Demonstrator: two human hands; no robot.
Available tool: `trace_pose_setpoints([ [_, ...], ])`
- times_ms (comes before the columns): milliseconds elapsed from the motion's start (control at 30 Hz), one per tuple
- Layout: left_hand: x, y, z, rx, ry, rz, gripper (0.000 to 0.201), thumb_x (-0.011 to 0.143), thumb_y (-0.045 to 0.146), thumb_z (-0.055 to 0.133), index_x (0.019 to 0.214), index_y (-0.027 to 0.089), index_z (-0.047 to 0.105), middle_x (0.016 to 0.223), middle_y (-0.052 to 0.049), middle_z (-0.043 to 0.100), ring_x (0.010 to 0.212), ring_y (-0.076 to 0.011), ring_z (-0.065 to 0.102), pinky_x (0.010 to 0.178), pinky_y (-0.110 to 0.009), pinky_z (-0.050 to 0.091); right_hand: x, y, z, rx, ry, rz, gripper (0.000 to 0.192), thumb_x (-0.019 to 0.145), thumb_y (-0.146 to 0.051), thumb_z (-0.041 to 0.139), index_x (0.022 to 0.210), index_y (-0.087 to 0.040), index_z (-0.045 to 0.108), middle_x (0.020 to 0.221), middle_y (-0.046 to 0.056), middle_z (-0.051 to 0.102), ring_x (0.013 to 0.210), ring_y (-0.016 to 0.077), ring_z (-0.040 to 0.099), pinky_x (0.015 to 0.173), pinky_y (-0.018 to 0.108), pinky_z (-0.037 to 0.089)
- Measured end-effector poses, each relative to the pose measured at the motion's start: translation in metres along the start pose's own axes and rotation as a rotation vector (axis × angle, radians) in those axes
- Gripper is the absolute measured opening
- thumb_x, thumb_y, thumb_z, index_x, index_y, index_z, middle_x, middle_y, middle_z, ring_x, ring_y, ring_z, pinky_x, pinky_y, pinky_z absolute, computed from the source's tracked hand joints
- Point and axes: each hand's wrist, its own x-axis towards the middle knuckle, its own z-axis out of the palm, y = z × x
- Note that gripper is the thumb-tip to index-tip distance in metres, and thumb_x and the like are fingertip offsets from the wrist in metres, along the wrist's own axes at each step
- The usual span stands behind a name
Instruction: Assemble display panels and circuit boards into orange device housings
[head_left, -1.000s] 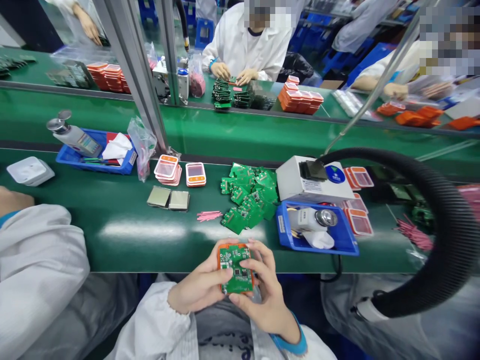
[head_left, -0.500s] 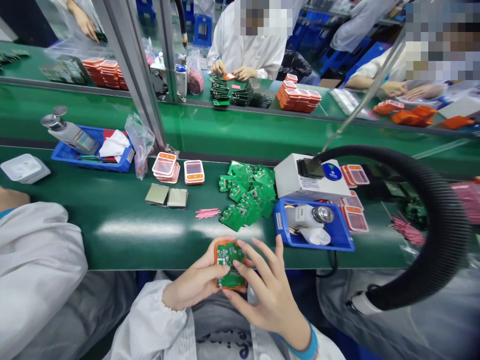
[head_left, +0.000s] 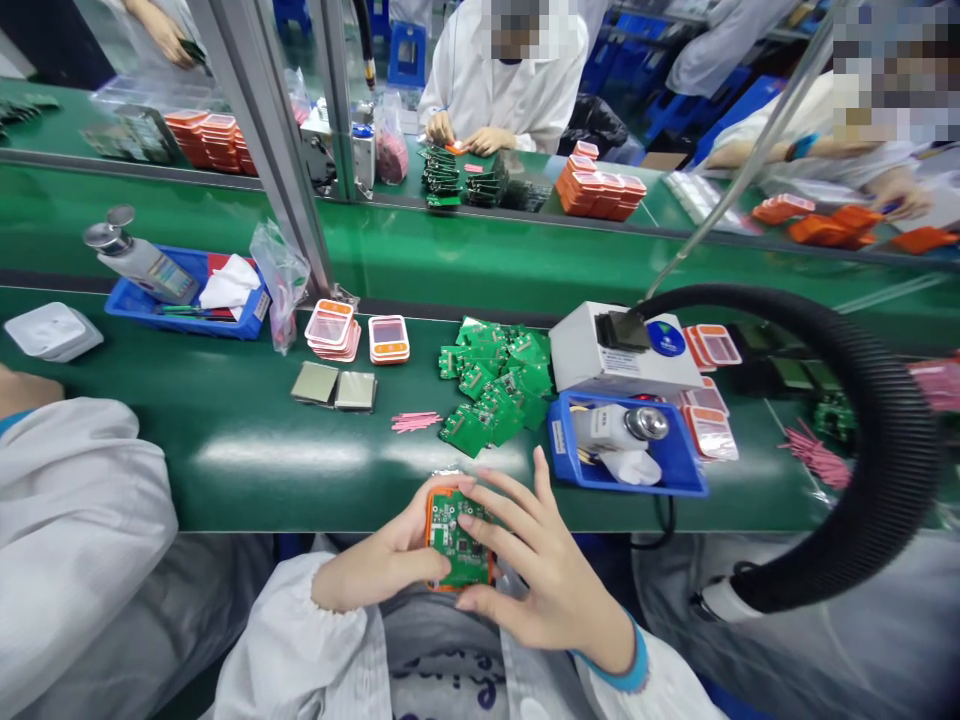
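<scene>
Just in front of the table's near edge, my left hand (head_left: 397, 553) is closed round the left side of an orange plastic case (head_left: 429, 530) with a green circuit board (head_left: 466, 565) seated in it. The left thumb presses on the board's lower left. From the right, my right hand (head_left: 536, 560) grips the same case, its thumb at the lower right corner and a fingertip on the board's face. Its other fingers are spread over the upper right edge. Beyond my hands lie a heap of loose green circuit boards (head_left: 495, 390) and several pink strips (head_left: 416, 422).
Flat display panels (head_left: 355, 391) and white-and-orange covers (head_left: 389, 340) lie left of the heap. To its right are a white box (head_left: 611, 360) and a blue tray (head_left: 630, 480) with a bottle. A black flexible hose (head_left: 892, 430) arches at right. Co-workers sit at left and opposite.
The case has tipped slightly and moved a little down in my hands. My left thumb has slid lower on the board. My right fingers have shifted slightly left and lean closer over it.
</scene>
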Motion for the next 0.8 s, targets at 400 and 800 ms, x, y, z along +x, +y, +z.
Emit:
trace_pose_setpoints([
  [400,0.011,0.000,0.012,-0.123,0.175,0.024,0.071,0.065,0.001,0.052,0.123,0.038,0.036,0.133,0.000,0.043,0.100,-0.0196,0.061,0.084,-0.038,0.051,0.002,-0.004,-0.003,-0.137,-0.019,0.034,0.053,0.080,-0.041,0.064,0.123,-0.013,0.049,0.134,0.023,0.050,0.134,0.0357,0.035,0.107,0.073,0.012],
  [800,-0.011,0.015,0.011,0.240,0.120,0.000,0.073,0.077,0.016,0.055,0.138,0.038,0.021,0.140,-0.002,0.036,0.121,-0.0238,0.044,0.101,-0.043,0.035,0.011,0.000,0.008,0.050,0.133,-0.024,0.050,0.074,-0.024,0.070,0.120,-0.016,0.053,0.125,0.021,0.059,0.118,0.0311,0.056,0.105,0.071,0.024],
])
